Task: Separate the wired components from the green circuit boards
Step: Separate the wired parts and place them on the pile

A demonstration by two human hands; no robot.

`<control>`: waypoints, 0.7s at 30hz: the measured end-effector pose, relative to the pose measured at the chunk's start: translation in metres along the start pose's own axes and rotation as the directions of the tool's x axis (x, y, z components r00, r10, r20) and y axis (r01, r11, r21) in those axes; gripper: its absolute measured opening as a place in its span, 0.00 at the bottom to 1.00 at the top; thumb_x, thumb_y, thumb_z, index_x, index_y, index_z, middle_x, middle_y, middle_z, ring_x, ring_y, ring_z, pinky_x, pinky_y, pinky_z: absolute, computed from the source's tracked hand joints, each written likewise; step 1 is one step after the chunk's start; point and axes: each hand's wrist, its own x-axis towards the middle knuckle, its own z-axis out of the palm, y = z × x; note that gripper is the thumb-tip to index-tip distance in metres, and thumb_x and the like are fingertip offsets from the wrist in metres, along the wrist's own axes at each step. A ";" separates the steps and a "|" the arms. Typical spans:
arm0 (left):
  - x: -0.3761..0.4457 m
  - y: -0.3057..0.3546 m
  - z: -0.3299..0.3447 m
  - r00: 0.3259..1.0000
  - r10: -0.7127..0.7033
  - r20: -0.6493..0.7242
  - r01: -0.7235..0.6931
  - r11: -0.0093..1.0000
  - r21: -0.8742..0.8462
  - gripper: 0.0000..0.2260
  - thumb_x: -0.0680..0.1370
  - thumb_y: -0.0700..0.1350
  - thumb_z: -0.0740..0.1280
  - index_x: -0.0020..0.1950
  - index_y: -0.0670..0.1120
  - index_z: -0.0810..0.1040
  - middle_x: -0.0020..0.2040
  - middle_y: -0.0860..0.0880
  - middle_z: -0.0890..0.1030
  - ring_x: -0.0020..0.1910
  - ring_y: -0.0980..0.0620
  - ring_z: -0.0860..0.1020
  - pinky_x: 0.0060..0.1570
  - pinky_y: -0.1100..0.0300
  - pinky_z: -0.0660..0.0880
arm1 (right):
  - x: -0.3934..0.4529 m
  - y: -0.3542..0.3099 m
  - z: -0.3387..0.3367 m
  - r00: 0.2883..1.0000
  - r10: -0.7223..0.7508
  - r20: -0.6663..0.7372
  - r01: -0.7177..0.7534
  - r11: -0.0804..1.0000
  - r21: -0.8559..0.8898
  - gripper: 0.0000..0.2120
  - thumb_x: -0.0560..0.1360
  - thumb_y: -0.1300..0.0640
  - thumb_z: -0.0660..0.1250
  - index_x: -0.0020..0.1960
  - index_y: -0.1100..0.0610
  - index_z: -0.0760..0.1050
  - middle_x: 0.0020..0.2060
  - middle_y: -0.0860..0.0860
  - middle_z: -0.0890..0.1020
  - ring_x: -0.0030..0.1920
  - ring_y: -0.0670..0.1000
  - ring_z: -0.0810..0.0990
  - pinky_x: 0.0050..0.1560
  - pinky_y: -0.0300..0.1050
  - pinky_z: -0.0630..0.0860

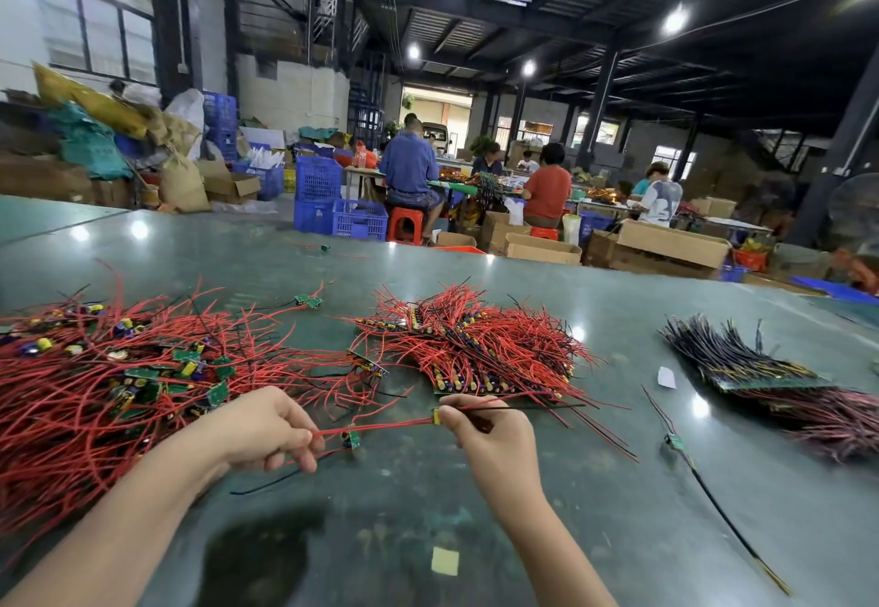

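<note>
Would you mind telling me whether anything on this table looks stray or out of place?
A few pieces lie apart from the piles: a small green board with red wires far back on the table, a white paper scrap beside the dark wire bundle, and a yellowish square near the front edge.

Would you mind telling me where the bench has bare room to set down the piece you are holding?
Bare table lies in front of both hands, bordered by a small yellow square. Another patch lies between the middle red wire pile and the dark wire bundle. The left, under the big red tangle, is crowded.
</note>
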 end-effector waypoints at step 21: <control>-0.027 0.053 0.059 0.648 0.590 -0.481 -0.161 0.724 0.670 0.13 0.80 0.58 0.53 0.63 0.59 0.67 0.55 0.58 0.80 0.51 0.54 0.80 0.43 0.58 0.73 | -0.009 0.000 0.015 0.915 0.104 0.389 -0.362 0.633 0.684 0.15 0.66 0.58 0.69 0.49 0.65 0.81 0.38 0.57 0.82 0.32 0.47 0.75 0.36 0.37 0.76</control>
